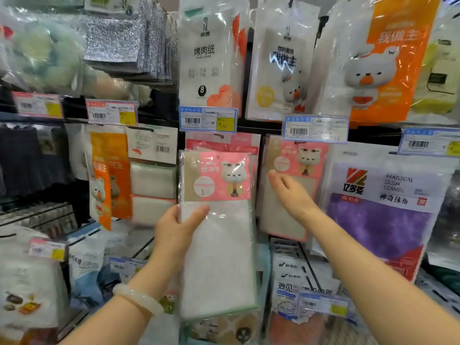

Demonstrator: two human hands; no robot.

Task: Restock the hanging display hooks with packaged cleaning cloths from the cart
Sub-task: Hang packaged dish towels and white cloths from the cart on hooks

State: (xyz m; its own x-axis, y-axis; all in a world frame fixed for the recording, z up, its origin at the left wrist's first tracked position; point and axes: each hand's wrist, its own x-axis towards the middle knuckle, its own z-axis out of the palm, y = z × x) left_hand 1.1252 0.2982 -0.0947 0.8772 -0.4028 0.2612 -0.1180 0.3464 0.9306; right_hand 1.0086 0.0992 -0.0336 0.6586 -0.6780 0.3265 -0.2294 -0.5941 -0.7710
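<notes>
A packaged white cleaning cloth [219,257] with a pink bear label hangs upright in the middle of the view. My left hand [174,230] grips its left edge, thumb on the front, a pale bangle on the wrist. More packs of the same kind [224,143] hang behind it on the hook. My right hand [288,192] is open, fingers straight, reaching toward a second row of the same pink-label cloths [296,155] to the right; I cannot tell whether it touches them. The cart is out of view.
Price tags [207,119] [315,128] stick out above the two hook rows. A purple dish towel pack [380,215] hangs at the right, orange bear packs [109,175] at the left, white paper packs [211,53] above. Lower hooks hold more packs [298,290].
</notes>
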